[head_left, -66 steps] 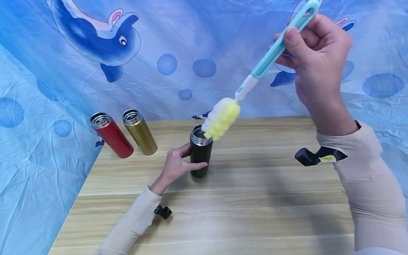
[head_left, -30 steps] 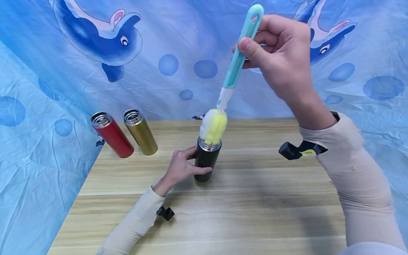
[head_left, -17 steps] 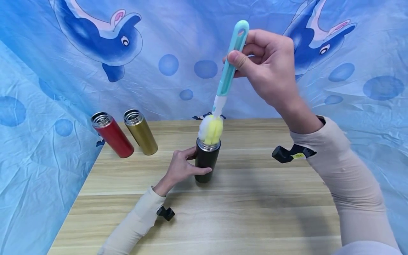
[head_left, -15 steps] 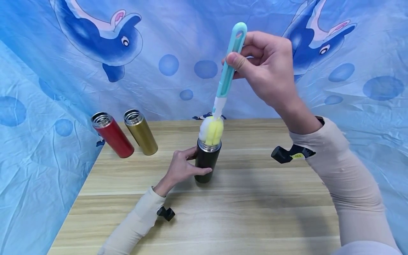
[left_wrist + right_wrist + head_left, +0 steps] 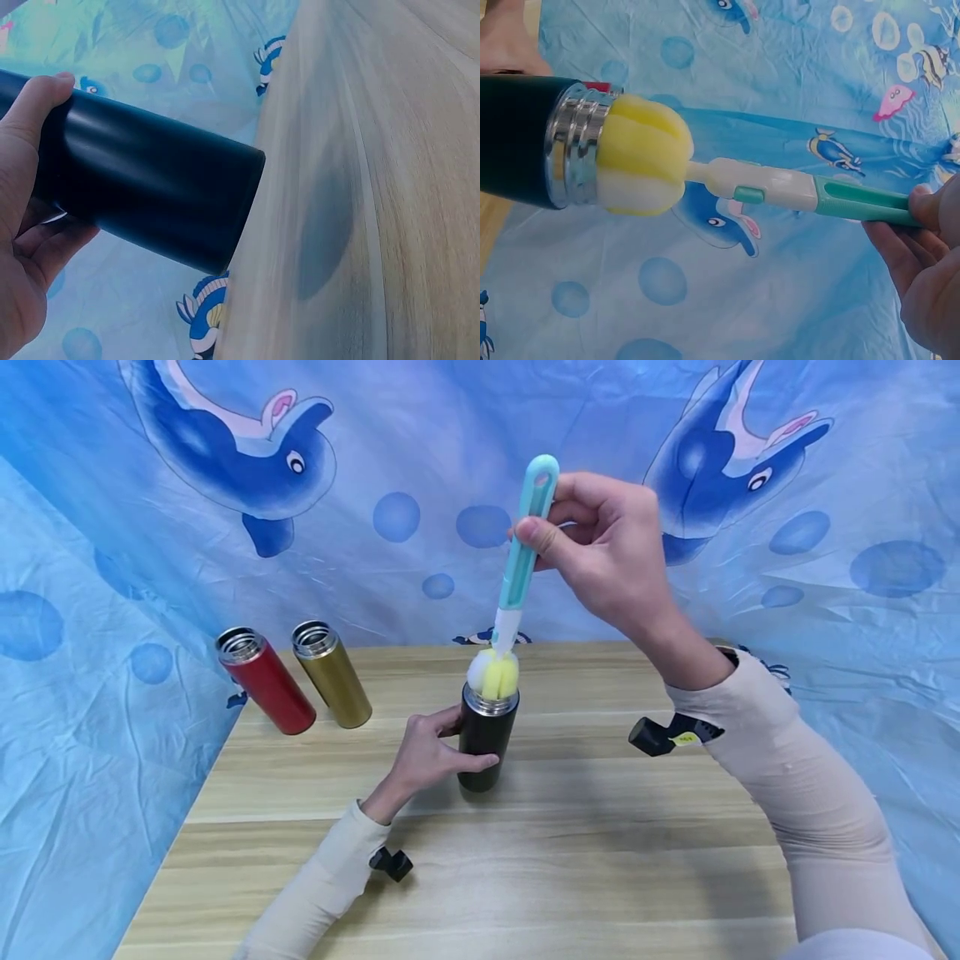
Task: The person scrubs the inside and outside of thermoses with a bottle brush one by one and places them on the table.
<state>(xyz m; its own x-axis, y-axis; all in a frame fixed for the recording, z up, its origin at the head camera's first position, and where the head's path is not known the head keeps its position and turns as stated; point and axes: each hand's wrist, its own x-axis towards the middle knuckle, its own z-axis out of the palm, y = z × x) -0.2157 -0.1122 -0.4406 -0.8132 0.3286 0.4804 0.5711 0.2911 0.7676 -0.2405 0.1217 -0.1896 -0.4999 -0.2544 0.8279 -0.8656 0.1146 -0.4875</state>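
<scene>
In the head view my left hand (image 5: pixel 426 755) grips a black vacuum flask (image 5: pixel 480 739) round its body, thumb across the near side. The left wrist view shows the flask's base (image 5: pixel 217 202) apart from its shadow, seemingly raised off the table. My right hand (image 5: pixel 611 547) pinches the turquoise handle of a bottle brush (image 5: pixel 521 568) above it. The brush's yellow and white sponge head (image 5: pixel 645 154) is partly inside the flask's steel mouth (image 5: pixel 574 150); its lower part is hidden there, while the upper part bulges outside.
A red flask (image 5: pixel 273 689) and a gold flask (image 5: pixel 337 681), both without lids, stand side by side at the back left of the wooden table (image 5: pixel 562 868). A blue sea-print cloth (image 5: pixel 420 435) hangs behind the table and at its sides.
My right hand has come left and down, bringing the brush from above the flask into its mouth and tilting it more upright. The black flask has shifted slightly right and towards me.
</scene>
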